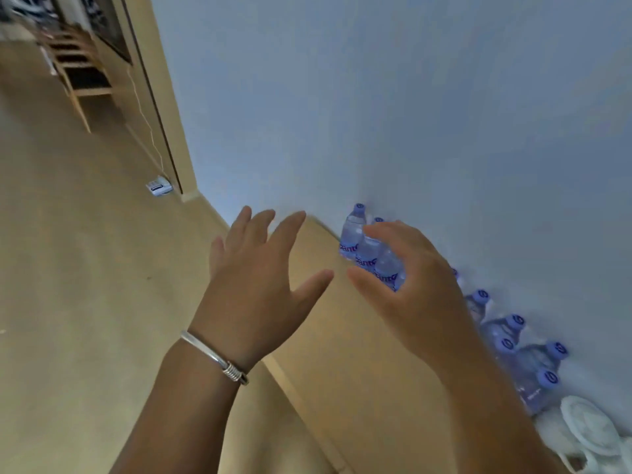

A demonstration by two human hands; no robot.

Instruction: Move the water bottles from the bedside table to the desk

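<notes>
Several clear water bottles (355,230) with purple caps and labels stand in a row along the white wall on a light wooden surface (342,336). My right hand (413,278) hovers over the near end of the row, fingers spread and slightly curved, holding nothing; it hides part of two bottles. More bottles (543,364) show beyond my right forearm. My left hand (260,271), with a silver bangle on the wrist, is spread open to the left of the bottles, above the surface's edge, holding nothing.
White cloth (588,436) lies at the right end of the bottle row. A wooden floor (75,268) runs to the left. A power strip (159,188) with a white cable lies by a door frame. A wooden shelf unit (80,70) stands at the far left.
</notes>
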